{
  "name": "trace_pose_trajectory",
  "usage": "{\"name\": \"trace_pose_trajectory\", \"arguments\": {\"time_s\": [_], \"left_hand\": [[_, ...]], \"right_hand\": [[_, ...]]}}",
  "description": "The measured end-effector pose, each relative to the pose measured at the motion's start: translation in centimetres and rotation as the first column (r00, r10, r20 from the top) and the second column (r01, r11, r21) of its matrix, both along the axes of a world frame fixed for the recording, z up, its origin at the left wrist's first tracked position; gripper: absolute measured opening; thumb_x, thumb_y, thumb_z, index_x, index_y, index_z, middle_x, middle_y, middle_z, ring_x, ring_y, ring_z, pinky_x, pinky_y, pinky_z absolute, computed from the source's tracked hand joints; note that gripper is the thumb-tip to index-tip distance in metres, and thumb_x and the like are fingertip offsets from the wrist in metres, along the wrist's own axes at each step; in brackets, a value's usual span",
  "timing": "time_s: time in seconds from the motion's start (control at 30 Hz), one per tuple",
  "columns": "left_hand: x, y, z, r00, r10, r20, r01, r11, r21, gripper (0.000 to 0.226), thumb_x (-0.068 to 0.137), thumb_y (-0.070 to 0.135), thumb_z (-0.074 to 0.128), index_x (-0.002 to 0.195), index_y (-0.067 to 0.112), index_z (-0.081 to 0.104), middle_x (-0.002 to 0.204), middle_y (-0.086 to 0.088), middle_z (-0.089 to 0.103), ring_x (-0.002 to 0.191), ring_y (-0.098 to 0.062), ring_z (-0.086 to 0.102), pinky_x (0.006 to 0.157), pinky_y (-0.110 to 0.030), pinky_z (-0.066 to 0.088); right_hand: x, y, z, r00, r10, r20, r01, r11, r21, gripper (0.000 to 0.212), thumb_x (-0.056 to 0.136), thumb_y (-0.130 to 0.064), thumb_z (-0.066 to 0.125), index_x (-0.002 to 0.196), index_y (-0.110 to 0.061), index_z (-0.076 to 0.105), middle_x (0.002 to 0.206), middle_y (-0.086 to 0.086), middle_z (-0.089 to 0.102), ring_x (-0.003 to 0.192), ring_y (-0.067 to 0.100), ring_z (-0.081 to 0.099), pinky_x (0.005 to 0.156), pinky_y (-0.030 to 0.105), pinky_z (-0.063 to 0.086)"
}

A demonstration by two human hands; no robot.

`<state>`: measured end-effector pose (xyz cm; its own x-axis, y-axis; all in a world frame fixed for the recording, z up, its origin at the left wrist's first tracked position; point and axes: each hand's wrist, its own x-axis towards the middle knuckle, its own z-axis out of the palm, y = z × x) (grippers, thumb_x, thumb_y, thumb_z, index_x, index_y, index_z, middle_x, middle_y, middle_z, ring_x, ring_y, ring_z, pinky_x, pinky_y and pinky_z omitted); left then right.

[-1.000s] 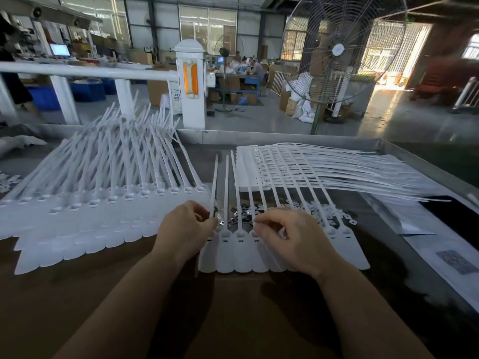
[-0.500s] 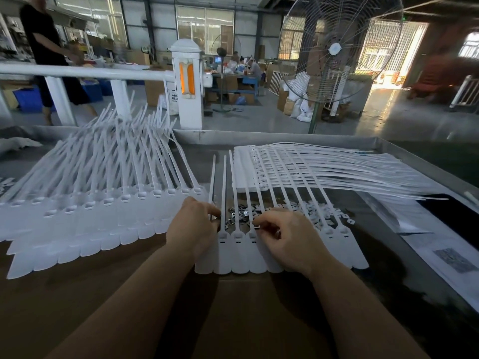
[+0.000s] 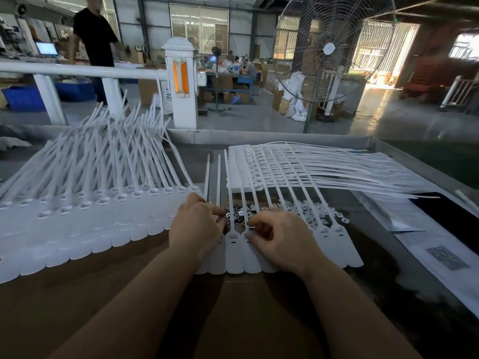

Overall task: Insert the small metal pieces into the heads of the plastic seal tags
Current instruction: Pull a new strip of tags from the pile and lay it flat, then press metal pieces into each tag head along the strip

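A row of white plastic seal tags (image 3: 234,255) lies flat in front of me, heads away, tails pointing to the far side. Small metal pieces (image 3: 305,207) are scattered in a heap just behind the heads. My left hand (image 3: 197,226) rests on the leftmost tags, its fingertips curled at the edge of the metal heap. My right hand (image 3: 278,237) has thumb and forefinger pinched at the head of one tag; what they hold is too small to make out.
A large overlapped batch of tags (image 3: 85,211) fans out on the left. Another stack of tags (image 3: 311,167) lies at the back right. The metal tray rim (image 3: 404,161) runs along the right. Printed sheets (image 3: 440,252) lie at the right. A person (image 3: 94,35) walks behind the white rail.
Both hands stayed on the tag row with small finger shifts; the right hand's pinch moved to a tag head. The person in the background walked right.
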<state>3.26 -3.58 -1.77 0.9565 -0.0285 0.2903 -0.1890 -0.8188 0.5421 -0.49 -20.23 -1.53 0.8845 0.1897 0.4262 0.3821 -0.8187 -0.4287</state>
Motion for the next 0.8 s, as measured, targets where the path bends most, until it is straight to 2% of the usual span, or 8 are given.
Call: {"name": "trace_pose_trajectory", "arguments": {"time_s": [0.2,0.37,0.5,0.57,0.63,0.7,0.8], "left_hand": [[-0.2,-0.2,0.2,1.000,0.011,-0.005,-0.010,0.997,0.080,0.024,0.087,0.034,0.059,0.110,0.029,0.068,0.110,0.000,0.043,0.107,-0.019,0.042,0.095,-0.036,0.041],[-0.3,-0.5,0.4,0.999,0.032,-0.016,-0.030,0.994,0.107,0.020,0.086,0.031,0.060,0.104,0.027,0.069,0.110,-0.002,0.045,0.109,-0.023,0.039,0.096,-0.039,0.038],[-0.6,-0.2,0.4,1.000,0.002,0.015,-0.002,1.000,-0.031,0.009,0.083,0.025,0.066,0.091,0.024,0.070,0.100,0.001,0.052,0.098,-0.018,0.050,0.088,-0.036,0.046],[-0.9,0.0,0.5,0.999,-0.007,0.040,0.013,0.988,-0.151,0.005,0.083,0.021,0.066,0.086,0.025,0.069,0.088,0.008,0.061,0.079,-0.006,0.055,0.069,-0.022,0.046],[-1.2,0.2,0.7,0.999,-0.013,0.034,0.022,0.968,-0.252,0.010,0.083,0.018,0.067,0.080,0.028,0.065,0.076,0.014,0.062,0.067,0.002,0.055,0.055,-0.011,0.037],[-1.5,0.5,0.9,0.999,-0.034,0.029,0.041,0.949,-0.314,0.017,0.082,0.017,0.068,0.075,0.031,0.061,0.072,0.016,0.061,0.066,0.002,0.056,0.054,-0.010,0.037],[-1.8,0.9,1.0,0.997,-0.071,0.004,0.067,0.913,-0.402,0.018,0.082,0.015,0.069,0.078,0.031,0.061,0.077,0.008,0.066,0.072,-0.005,0.060,0.061,-0.019,0.044]], "right_hand": [[0.0,0.2,-0.1,1.000,-0.021,-0.001,0.021,1.000,-0.006,0.022,0.083,-0.033,0.066,0.101,-0.020,0.068,0.097,-0.005,0.065,0.086,0.008,0.057,0.080,0.025,0.049],[0.0,0.4,-0.2,1.000,-0.027,-0.014,0.027,1.000,0.008,0.024,0.083,-0.032,0.066,0.102,-0.019,0.068,0.098,-0.002,0.064,0.087,0.011,0.058,0.082,0.031,0.050],[-0.2,0.3,-0.3,0.999,-0.034,-0.007,0.034,0.999,0.009,0.024,0.082,-0.033,0.067,0.102,-0.020,0.068,0.098,-0.004,0.064,0.086,0.010,0.057,0.081,0.028,0.050],[-0.2,0.3,-0.4,0.999,-0.042,-0.003,0.042,0.999,0.008,0.023,0.082,-0.033,0.067,0.102,-0.020,0.068,0.098,-0.004,0.064,0.086,0.010,0.057,0.081,0.027,0.050],[-0.1,0.3,-0.4,0.999,-0.054,-0.001,0.054,0.999,0.004,0.023,0.083,-0.033,0.067,0.102,-0.020,0.067,0.099,-0.004,0.063,0.087,0.010,0.057,0.082,0.026,0.049],[-0.1,0.3,-0.4,0.998,-0.057,-0.001,0.057,0.998,0.004,0.024,0.083,-0.032,0.067,0.102,-0.019,0.067,0.100,-0.003,0.063,0.088,0.011,0.057,0.083,0.027,0.049],[-0.2,0.3,-0.4,0.999,-0.048,-0.003,0.048,0.999,0.001,0.023,0.084,-0.032,0.066,0.102,-0.018,0.067,0.100,-0.003,0.063,0.088,0.010,0.057,0.084,0.026,0.049]]}}
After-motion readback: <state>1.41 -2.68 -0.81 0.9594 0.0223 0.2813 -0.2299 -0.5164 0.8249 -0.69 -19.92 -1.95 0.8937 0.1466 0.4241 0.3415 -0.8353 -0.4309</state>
